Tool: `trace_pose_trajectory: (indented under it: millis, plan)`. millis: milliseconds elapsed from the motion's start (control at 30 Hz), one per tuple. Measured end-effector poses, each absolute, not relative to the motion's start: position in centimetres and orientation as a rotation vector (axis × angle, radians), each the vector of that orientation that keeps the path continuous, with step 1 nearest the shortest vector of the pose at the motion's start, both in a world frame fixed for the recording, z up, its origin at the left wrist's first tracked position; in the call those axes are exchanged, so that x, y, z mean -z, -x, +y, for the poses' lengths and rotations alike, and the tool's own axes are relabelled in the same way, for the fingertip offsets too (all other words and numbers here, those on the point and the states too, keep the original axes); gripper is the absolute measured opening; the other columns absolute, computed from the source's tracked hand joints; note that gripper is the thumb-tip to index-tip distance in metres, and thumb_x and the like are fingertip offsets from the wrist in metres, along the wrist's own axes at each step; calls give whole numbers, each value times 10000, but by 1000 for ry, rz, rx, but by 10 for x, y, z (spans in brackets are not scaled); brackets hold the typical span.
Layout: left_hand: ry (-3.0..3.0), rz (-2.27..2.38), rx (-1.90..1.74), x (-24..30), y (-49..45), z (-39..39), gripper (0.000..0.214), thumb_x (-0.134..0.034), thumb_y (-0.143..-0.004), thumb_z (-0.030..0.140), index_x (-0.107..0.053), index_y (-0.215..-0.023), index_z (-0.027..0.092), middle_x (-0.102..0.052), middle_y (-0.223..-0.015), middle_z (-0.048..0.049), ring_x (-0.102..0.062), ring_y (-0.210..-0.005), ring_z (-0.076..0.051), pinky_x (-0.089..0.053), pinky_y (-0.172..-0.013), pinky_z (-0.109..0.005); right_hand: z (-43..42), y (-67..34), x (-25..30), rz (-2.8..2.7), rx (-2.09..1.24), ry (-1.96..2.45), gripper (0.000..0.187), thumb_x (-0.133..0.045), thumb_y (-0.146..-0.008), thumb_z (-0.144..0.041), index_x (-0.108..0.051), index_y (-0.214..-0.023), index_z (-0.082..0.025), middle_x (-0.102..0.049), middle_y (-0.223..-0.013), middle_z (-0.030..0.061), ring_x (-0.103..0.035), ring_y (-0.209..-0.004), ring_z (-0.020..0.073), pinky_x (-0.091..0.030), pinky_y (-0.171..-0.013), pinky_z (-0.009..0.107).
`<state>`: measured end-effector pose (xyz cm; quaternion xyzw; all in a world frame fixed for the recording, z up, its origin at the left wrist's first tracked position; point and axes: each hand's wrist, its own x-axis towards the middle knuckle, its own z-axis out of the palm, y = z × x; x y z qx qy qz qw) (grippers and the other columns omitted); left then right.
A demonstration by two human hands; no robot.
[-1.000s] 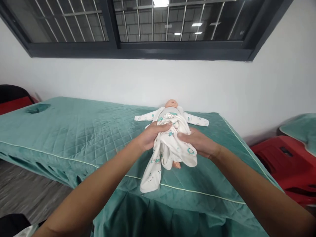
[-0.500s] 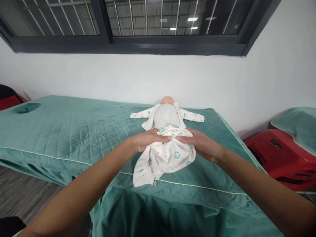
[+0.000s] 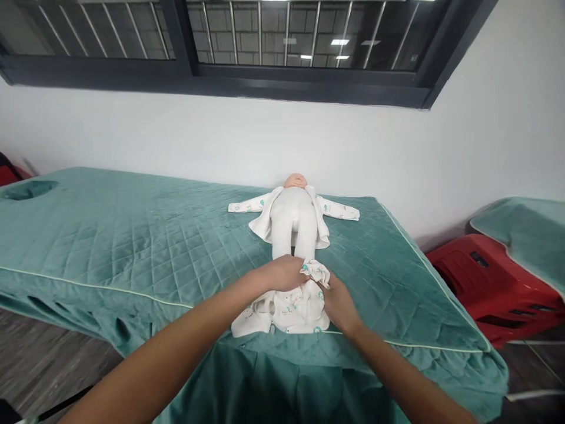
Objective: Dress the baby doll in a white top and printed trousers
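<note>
Against a white wall (image 3: 247, 138), below a dark-framed window (image 3: 309, 91), stood a bed (image 3: 145, 229) with a green quilted cover. Near its front edge the left hand (image 3: 288, 273) was curled almost closed over a bunched white printed garment (image 3: 293, 312), its fingertips hidden, while the right hand (image 3: 339, 301) gripped the same cloth from the other side, also nearly closed; a crumpled fold stuck up between them. Half a second before, that garment had covered the upper legs of the doll (image 3: 293, 209); now it had come down towards the bed's edge, and both pale legs showed. Whether it wrapped the feet could not be told. Higher up, the doll lay with its head towards the wall, its open jacket (image 3: 262, 227) and outstretched sleeves spread as before. Off to the right stood a red stool (image 3: 485, 288)
</note>
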<state>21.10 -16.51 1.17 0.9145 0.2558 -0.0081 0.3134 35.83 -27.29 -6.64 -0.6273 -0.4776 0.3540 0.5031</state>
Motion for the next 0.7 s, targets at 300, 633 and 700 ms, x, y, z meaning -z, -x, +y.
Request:
trace_pose_trajectory:
  millis: [300,633,700]
  plan:
    - [-1875,594,-70,-24,-195,-164,325,-578,-891,443,-694,-1055,188,-737,-1137,-56,-655,-1039,-262,-479,-815,-304,-283,-346,77,-1021,-685,1416,149,-573,-858,-398,-548,-906,-259,-638,-904,34,-560,-843,237,-470,-758,360]
    - [-1527,458,8,-33,-175,-132,527,-828,-705,369,-674,-1170,175,-706,-1182,-81,-643,-1110,-263,-511,-894,-336,-262,-355,70,-950,-691,1254,278,-708,-749,-426,-532,-916,-289,-592,-885,24,-546,-860,253,-470,-815,383]
    - [-1511,447,-88,-34,-179,-128,517,-813,-720,364,-672,-1181,176,-708,-1181,-83,-642,-1119,-263,-506,-909,-343,-253,-358,69,-926,-681,1275,266,-662,-804,-469,-526,-923,-274,-590,-897,19,-547,-863,242,-460,-816,374]
